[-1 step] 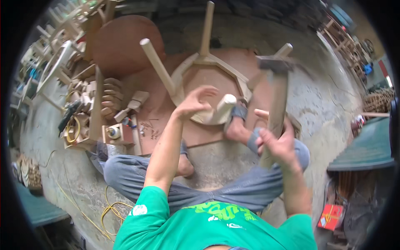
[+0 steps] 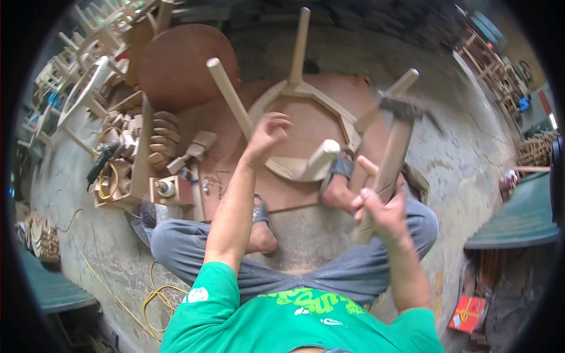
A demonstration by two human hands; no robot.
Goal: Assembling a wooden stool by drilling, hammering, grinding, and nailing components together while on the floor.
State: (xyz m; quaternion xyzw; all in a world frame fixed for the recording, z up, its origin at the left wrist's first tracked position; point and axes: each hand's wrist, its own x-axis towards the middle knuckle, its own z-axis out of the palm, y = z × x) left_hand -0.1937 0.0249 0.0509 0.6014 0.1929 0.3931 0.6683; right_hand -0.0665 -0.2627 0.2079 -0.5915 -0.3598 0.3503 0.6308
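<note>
Near the upturned stool frame point(image 2: 323, 99), hammer point(image 2: 396, 141) tilted further right than before;
right hand point(image 2: 385, 210) grasps its handle point(image 2: 388, 166), long axis diagonal, head point(image 2: 402, 108) upper-right; left hand point(image 2: 266, 138) more curled, contents unclear.

The stool point(image 2: 321, 96) is pale cream; the board point(image 2: 285, 195) under it, reddish brown; the hammer point(image 2: 393, 154) right of it, brown and dark grey; the shirt point(image 2: 259, 329) on its near side, green with lime lettering point(image 2: 321, 304).

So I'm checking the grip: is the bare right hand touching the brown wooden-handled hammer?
Touching: the head view shows the right hand wrapped around the lower part of the brown wooden-handled hammer.
</note>
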